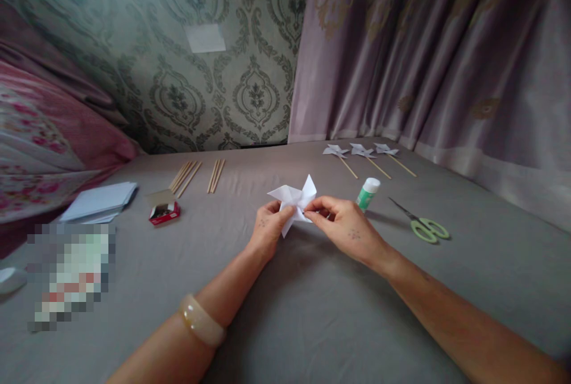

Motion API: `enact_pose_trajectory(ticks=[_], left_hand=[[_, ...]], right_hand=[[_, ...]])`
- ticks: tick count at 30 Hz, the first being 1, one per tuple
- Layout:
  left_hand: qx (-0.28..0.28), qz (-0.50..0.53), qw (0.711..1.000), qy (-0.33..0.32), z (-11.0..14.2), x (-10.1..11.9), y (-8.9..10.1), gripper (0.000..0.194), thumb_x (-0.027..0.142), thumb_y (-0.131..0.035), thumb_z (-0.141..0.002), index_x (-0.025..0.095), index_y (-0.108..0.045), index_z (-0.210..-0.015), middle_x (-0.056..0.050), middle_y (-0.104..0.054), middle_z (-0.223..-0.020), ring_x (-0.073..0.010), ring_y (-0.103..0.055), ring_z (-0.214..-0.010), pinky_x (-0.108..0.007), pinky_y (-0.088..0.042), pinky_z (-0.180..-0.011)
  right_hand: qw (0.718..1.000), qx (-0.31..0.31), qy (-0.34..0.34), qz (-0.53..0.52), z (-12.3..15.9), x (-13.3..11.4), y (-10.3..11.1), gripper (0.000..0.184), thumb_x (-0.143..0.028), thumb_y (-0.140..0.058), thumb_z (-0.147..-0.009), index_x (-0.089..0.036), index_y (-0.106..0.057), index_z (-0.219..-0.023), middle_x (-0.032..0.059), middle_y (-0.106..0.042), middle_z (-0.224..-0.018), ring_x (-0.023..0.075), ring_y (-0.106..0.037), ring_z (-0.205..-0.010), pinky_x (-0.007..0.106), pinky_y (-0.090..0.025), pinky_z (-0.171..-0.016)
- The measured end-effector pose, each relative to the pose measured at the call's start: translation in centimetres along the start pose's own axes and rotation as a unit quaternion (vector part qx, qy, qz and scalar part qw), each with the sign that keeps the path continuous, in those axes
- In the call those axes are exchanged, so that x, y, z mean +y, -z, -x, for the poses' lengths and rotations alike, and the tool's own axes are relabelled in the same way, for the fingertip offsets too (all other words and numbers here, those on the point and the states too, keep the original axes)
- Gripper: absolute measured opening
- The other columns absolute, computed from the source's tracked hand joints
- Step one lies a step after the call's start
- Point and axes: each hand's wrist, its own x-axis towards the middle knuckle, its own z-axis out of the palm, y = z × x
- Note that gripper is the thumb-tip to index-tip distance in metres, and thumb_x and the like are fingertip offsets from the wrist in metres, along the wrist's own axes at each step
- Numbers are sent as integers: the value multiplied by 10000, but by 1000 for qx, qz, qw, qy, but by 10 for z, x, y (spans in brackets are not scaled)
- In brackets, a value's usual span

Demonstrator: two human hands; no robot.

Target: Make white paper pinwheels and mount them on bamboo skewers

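Observation:
A white folded paper pinwheel (pixel 294 198) is held just above the grey sheet between both hands. My left hand (pixel 268 228) grips its lower left side, fingers curled round the paper. My right hand (pixel 343 223) pinches at the pinwheel's centre from the right, thumb and fingertips pressed together. A pale bangle (pixel 200 320) sits on my left forearm.
A glue stick (pixel 367 193) and green scissors (pixel 426 226) lie to the right. Three finished pinwheels on sticks (pixel 362 153) lie at the back right. Wooden sticks (pixel 198 175), a small red box (pixel 164 211) and a white paper stack (pixel 100 201) lie to the left.

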Motion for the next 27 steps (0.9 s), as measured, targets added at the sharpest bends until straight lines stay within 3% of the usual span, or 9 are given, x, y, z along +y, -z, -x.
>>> enact_pose_trajectory(ticks=[3, 8, 14, 27], left_hand=[[-4, -8, 1000, -10, 3, 2, -4, 231, 282, -724, -554, 112, -689, -708, -19, -654, -628, -109, -533, -508, -217, -377, -501], [-17, -29, 999, -35, 7, 2, -9, 201, 278, -705, -590, 119, -699, -712, -6, -645, -627, -98, -514, -520, -205, -362, -506], [-41, -10, 998, -42, 10, 0, -12, 196, 274, -715, -600, 125, -711, -728, -20, -663, -660, -109, -539, -556, -210, -390, -549], [-61, 12, 996, -63, 12, 3, -13, 207, 268, -733, -596, 132, -712, -751, -30, -679, -716, -123, -571, -626, -216, -428, -614]], right_hand=[[999, 24, 4, 32, 3, 8, -8, 117, -251, -580, -830, -199, -684, -848, 36, -704, -791, 170, -630, -711, 297, -470, -701], [985, 112, 105, 78, 4, 18, -12, 123, -216, -582, -841, -216, -703, -819, 57, -602, -897, 186, -597, -864, 330, -476, -817], [974, 172, 120, 82, 3, 27, -15, 147, -285, -599, -856, -249, -739, -826, 58, -497, -924, 201, -542, -914, 371, -476, -854], [982, 153, 92, 68, 3, 35, -11, 162, -362, -626, -840, -259, -750, -841, 61, -498, -954, 227, -518, -997, 408, -433, -934]])
